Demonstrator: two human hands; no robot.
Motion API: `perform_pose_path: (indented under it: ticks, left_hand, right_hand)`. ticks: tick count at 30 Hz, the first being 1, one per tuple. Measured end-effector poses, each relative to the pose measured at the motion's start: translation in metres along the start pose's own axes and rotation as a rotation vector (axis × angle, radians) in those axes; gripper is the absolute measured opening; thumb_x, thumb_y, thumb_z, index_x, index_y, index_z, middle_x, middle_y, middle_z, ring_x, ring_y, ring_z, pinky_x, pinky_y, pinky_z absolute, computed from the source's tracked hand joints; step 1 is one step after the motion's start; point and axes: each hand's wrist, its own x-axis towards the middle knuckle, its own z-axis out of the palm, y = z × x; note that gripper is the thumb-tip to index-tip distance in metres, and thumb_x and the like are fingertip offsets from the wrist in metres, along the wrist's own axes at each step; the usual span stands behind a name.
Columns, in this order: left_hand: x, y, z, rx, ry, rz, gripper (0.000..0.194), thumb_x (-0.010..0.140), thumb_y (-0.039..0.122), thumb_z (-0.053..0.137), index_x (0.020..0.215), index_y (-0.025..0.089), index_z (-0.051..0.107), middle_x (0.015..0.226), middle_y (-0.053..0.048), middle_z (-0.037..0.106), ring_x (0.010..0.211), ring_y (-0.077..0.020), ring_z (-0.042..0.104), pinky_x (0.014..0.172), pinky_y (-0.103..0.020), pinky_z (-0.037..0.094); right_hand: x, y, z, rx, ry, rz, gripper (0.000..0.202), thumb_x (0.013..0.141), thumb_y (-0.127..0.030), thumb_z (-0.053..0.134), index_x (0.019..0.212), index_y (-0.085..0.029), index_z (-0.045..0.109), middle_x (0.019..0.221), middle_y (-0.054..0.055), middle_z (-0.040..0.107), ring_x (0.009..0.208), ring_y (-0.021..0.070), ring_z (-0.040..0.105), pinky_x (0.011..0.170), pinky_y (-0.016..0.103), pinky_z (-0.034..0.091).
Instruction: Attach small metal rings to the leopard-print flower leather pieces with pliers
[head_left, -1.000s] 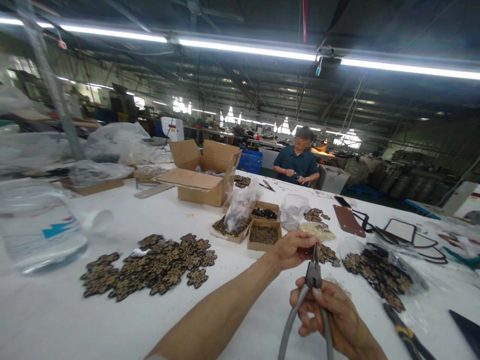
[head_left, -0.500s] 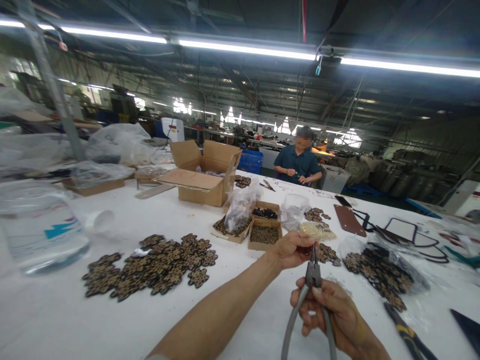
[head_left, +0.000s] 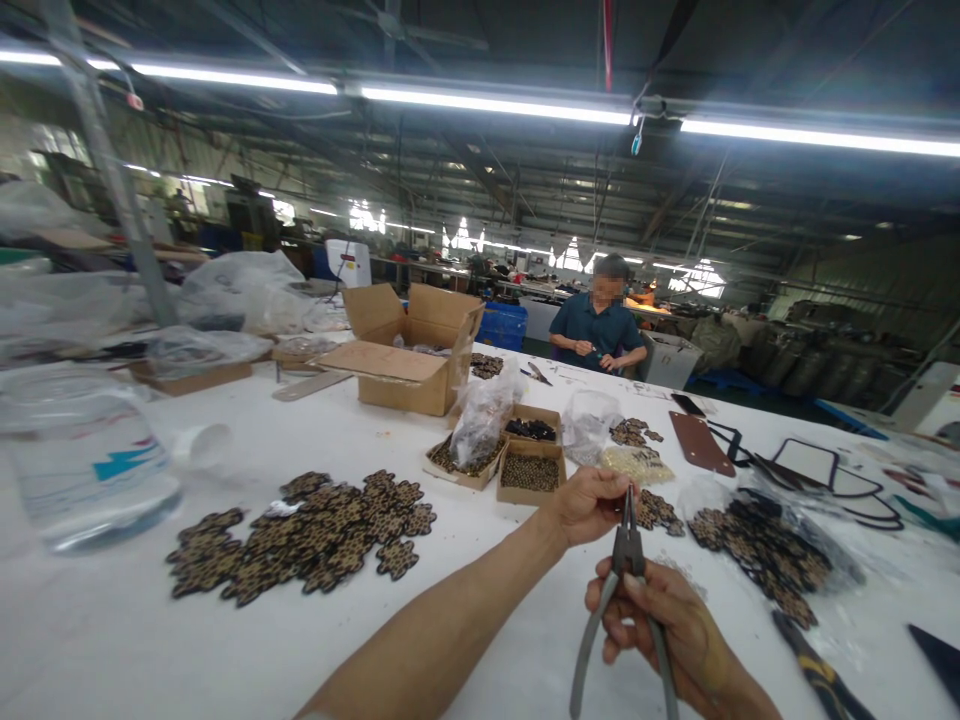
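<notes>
My right hand (head_left: 660, 615) is wrapped round a pair of long-nose pliers (head_left: 628, 550), its handles spread toward me and its jaws pointing away. The tips of the pliers meet the fingers of my left hand (head_left: 590, 505), which are pinched together. Whatever small thing they hold at the tips is too small to make out. Just beyond my fingers lie a bag of pale yellow bits (head_left: 636, 464) and a few brown patterned flower-shaped pieces (head_left: 658, 512). A large pile of the same flower-shaped pieces (head_left: 322, 535) spreads to the left of my left forearm.
Small boxes of metal studs (head_left: 531, 473) stand behind my left hand, before an open cardboard box (head_left: 405, 350). A clear plastic jar (head_left: 82, 460) is at far left. Yellow-black handled pliers (head_left: 817, 665) lie at right, near a bagged pile (head_left: 765, 545). A co-worker (head_left: 598, 325) sits across.
The view has shifted very slightly. Both hands and the pliers keep almost the same pose, with the plier tips still at my left fingers.
</notes>
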Motion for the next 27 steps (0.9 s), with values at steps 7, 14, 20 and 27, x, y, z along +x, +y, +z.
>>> perform_pose_path:
  ticks: [7, 14, 20, 27]
  left_hand:
    - [0.000, -0.005, 0.009, 0.069, 0.059, 0.020, 0.033, 0.073, 0.037, 0.082, 0.083, 0.008, 0.070, 0.083, -0.010, 0.068, 0.071, -0.0153, 0.063, 0.073, -0.030, 0.048]
    - [-0.004, -0.024, 0.031, 0.138, 0.087, 0.051, 0.048, 0.070, 0.049, 0.082, 0.092, 0.008, 0.068, 0.083, -0.013, 0.071, 0.072, -0.0195, 0.067, 0.074, -0.033, 0.049]
    - [-0.007, -0.036, 0.043, 0.520, 0.282, 0.135, 0.045, 0.067, 0.047, 0.084, 0.089, 0.011, 0.068, 0.081, -0.008, 0.070, 0.067, -0.0152, 0.060, 0.063, -0.026, 0.044]
    - [-0.014, -0.049, 0.056, 0.788, 0.299, 0.284, 0.026, 0.085, 0.041, 0.064, 0.085, 0.014, 0.065, 0.083, -0.008, 0.073, 0.078, -0.0193, 0.063, 0.073, -0.029, 0.045]
  right_hand:
    - [0.004, -0.001, -0.012, -0.076, 0.066, -0.053, 0.033, 0.091, -0.041, 0.064, 0.108, -0.012, 0.063, 0.096, 0.015, 0.071, 0.064, 0.0151, 0.057, 0.064, 0.038, 0.057]
    - [0.011, 0.011, -0.032, -0.351, 0.280, -0.114, 0.044, 0.084, -0.056, 0.069, 0.096, -0.014, 0.062, 0.089, 0.011, 0.069, 0.058, 0.0142, 0.056, 0.059, 0.038, 0.058]
    - [0.025, 0.016, -0.038, -0.434, 0.530, -0.278, 0.053, 0.076, -0.063, 0.073, 0.102, -0.019, 0.062, 0.075, 0.003, 0.066, 0.052, 0.0147, 0.053, 0.048, 0.030, 0.051]
    - [0.023, 0.009, -0.031, -0.294, 0.340, -0.331, 0.068, 0.076, -0.056, 0.072, 0.135, -0.026, 0.054, 0.104, 0.011, 0.073, 0.106, 0.0345, 0.065, 0.080, 0.040, 0.056]
